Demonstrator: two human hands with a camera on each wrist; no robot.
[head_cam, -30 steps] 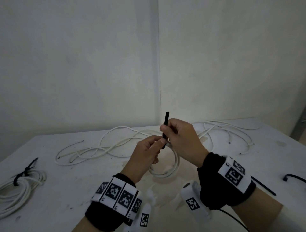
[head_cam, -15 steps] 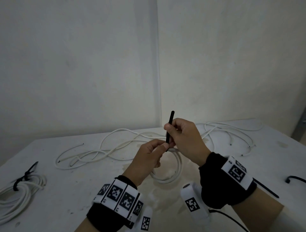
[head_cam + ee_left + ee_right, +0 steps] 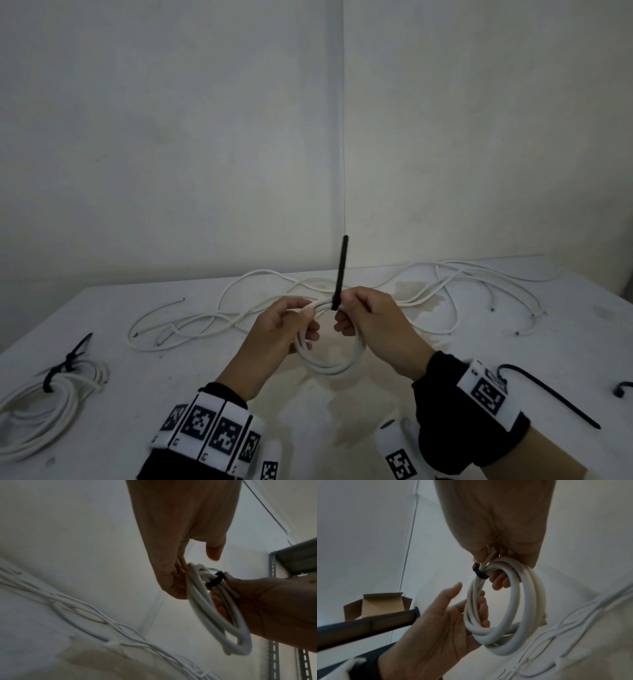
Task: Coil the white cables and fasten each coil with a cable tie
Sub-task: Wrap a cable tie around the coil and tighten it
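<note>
Wrist bands with printed markers sit nearest the head camera; just beyond them both hands hold one small white cable coil point(image 3: 330, 346) in the air above the table point(image 3: 565, 342). The left hand point(image 3: 281, 329) has its fingers curled through the coil's left side, thumb lifted clear. The right hand point(image 3: 371, 323) grips the coil's top, right at the black cable tie point(image 3: 340, 274), whose band already rings the strands; whether it also pinches the tie's head is hidden, probably so. The tie's free tail stands nearly upright, straight above the right hand's grip, so any further tightening pull would run up along that axis, with the right hand nearer. Farther off, a tied coil point(image 3: 44, 407) lies at the left edge, spare ties point(image 3: 548, 397) to the right, and loose white cables point(image 3: 445, 291) sprawl near the wall.
</note>
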